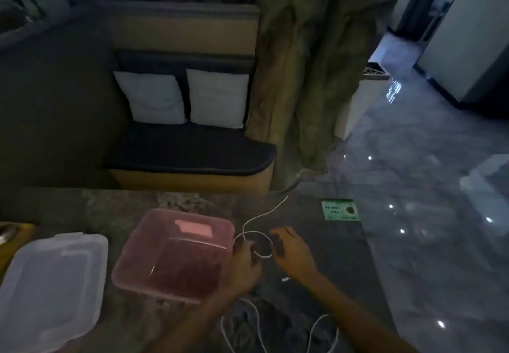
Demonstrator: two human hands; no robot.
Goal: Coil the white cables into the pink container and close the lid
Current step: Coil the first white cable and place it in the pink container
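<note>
Dim/blurry; both hands' grip on cable point(254, 235) loop unclear.

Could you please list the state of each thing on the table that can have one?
pink container: open, no cable inside.
lid: off, lying left of the container.
white cable: partly looped between both hands.
left hand: gripping the loop.
right hand: fingers curled at the loop.

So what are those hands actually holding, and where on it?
Both hold a white cable. The left hand and right hand pinch opposite sides of a small loop formed partway along it, beside the pink container.
</note>
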